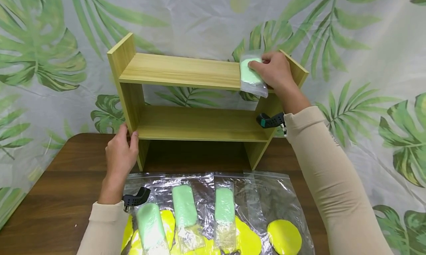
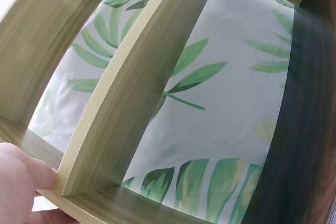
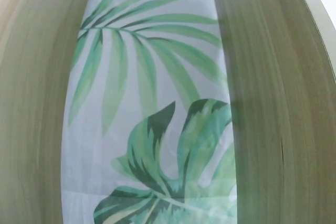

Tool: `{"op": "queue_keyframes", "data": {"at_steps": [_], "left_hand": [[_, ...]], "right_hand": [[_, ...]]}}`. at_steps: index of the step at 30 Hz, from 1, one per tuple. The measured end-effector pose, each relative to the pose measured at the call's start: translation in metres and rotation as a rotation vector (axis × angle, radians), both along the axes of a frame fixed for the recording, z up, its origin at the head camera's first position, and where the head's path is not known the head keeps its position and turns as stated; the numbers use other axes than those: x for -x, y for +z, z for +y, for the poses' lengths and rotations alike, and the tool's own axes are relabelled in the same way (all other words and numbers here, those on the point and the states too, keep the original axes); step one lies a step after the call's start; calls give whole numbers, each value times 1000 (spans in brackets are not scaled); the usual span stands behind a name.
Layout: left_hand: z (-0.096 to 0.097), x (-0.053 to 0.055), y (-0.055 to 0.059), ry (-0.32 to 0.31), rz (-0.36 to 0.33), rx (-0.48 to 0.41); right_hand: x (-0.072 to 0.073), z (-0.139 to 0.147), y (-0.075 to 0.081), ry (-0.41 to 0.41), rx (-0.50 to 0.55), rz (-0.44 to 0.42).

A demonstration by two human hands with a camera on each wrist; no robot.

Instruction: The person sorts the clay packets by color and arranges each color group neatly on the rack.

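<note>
"Head view first: how should the pale green slab in its clear plastic packet (image 1: 250, 76) handle?"

"Light and doughy, I'd guess — and the film may slip. Hold it across the flat middle, gently, or it could dent."

"Where is it?"

"Toward the right end of the pale wooden shelf unit's (image 1: 203, 122) top board (image 1: 183, 70), overlapping its front edge; I can't tell whether they touch. The right hand (image 1: 277, 71) clamps it, thumb across the front, forearm reaching up from the lower right."

"The left hand (image 1: 120, 151)?"

"Lower, fingers gripping the left side panel (image 1: 132, 99)."

"Left wrist view?"

"Its thumb presses the panel's front edge, beside the middle board's (image 2: 131, 114) end."

"Right wrist view?"

"Just boards and white leaf-printed cloth (image 3: 157, 77) — neither the right fingers nor the packet shows."
</note>
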State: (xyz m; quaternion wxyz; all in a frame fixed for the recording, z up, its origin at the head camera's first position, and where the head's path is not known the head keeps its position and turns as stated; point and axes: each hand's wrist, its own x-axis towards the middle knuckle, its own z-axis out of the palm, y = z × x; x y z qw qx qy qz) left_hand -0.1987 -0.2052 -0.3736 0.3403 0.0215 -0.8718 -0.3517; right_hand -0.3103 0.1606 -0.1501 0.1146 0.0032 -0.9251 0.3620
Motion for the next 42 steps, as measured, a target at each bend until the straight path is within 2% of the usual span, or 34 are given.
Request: {"op": "queue_keyframes", "data": {"at_steps": [9,22,33,39,42], "left_hand": [[0,1,0,0,4,3],[-2,-1,0,-6,2,-4],[-2,-2,1,-4,-5,1],[-1,-1,1,-10,-14,1],[0,-1,0,-17,-21,-2]], "right_hand": [[0,-1,0,-5,-25,-25],[1,-3,-2,12,-26,12],[-1,-3,-3,35,30,26],[-4,-2,-1,54,22,-6],[-5,0,0,95,-5,-27]]}}
